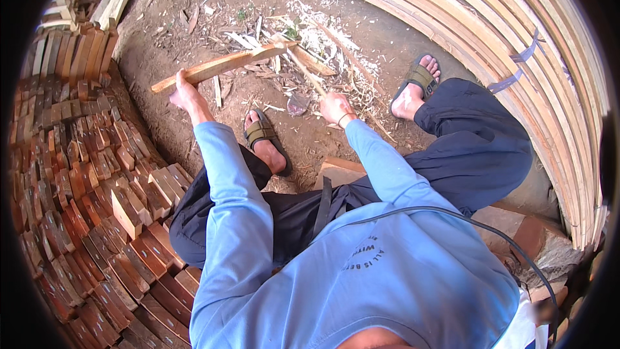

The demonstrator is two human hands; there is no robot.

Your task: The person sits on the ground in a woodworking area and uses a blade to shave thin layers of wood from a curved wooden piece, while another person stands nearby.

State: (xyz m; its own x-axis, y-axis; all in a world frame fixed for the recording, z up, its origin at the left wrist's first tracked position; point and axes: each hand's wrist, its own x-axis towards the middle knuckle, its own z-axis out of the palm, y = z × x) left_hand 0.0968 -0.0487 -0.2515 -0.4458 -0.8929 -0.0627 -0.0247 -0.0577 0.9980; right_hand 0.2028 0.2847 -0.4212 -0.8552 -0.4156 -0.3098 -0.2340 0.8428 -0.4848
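Observation:
My left hand [187, 95] is closed around the near end of a long wooden strip [226, 63]. This strip slants up to the right, its far end by a wood block [311, 60] on the ground. In my closed right hand [336, 108] is a wooden-handled tool [306, 74], its pale, thin handle running up and left to the strip's far end. The head of the tool cannot be made out there. Pale wood shavings [342, 58] lie all around the block and under the strip.
Stacked cut wood pieces [84, 187] rise along my left side. Long planks [445, 10] curve around the far and right sides. My sandalled feet rest on the dirt floor [155, 45], on either side of the work. A black cable [491, 225] crosses my shirt.

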